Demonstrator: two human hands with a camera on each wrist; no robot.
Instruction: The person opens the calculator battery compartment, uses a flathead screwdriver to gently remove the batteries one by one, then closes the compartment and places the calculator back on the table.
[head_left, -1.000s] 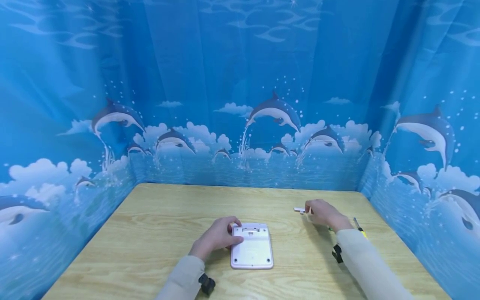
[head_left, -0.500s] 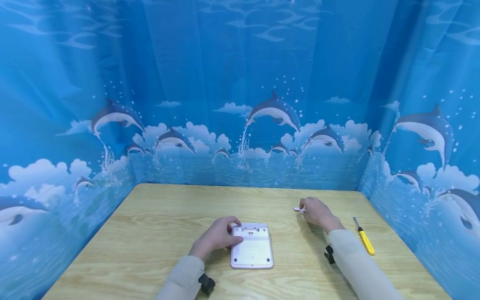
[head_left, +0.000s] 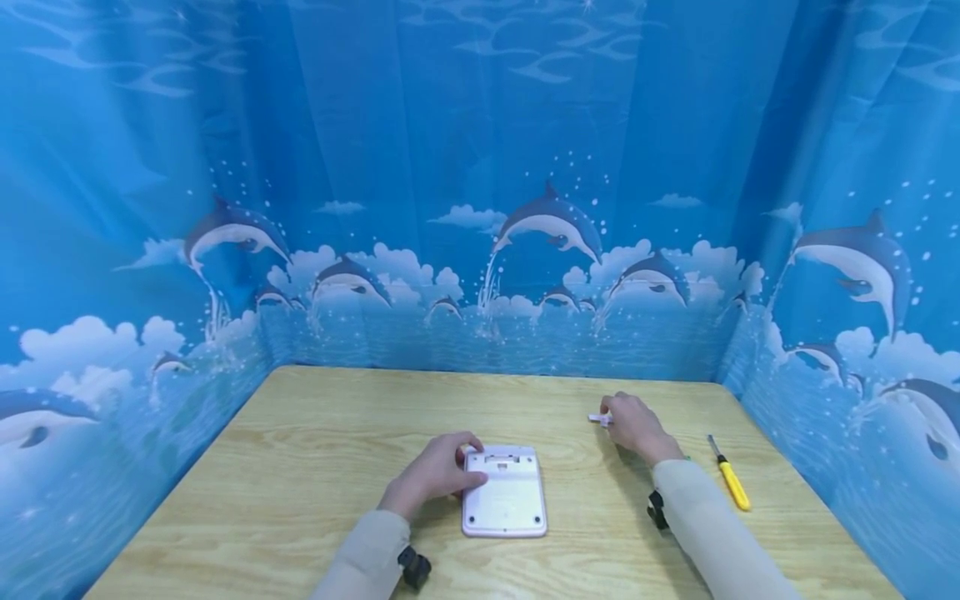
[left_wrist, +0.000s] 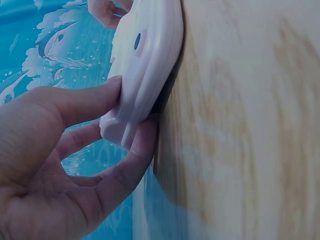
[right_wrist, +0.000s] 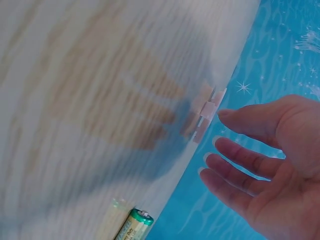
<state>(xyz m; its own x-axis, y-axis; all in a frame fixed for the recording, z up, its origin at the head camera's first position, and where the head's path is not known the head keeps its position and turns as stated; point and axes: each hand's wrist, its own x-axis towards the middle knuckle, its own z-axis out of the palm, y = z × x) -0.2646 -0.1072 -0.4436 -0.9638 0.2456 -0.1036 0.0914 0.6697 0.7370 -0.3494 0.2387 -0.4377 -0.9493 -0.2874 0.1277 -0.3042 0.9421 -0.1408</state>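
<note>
A pinkish-white, calculator-like device (head_left: 504,496) lies back side up on the wooden table, its battery slot uncovered near the far edge. My left hand (head_left: 435,473) grips its left side; in the left wrist view the thumb (left_wrist: 95,102) presses the back while a finger curls under the rim. Farther right lies a small white battery cover (right_wrist: 207,114). My right hand (right_wrist: 270,165) is right at it, thumb tip beside its edge and fingers loosely bent. In the head view the right fingers overlap part of the cover.
A yellow-handled screwdriver (head_left: 733,485) lies to the right of the right forearm. In the right wrist view a green-and-gold battery (right_wrist: 135,225) lies on the table. A blue dolphin-print curtain (head_left: 480,167) encloses the table's far side and both flanks.
My right hand has moved slightly left, over the battery cover, and the screwdriver's handle has come into sight. My left hand and the device have stayed in place.
</note>
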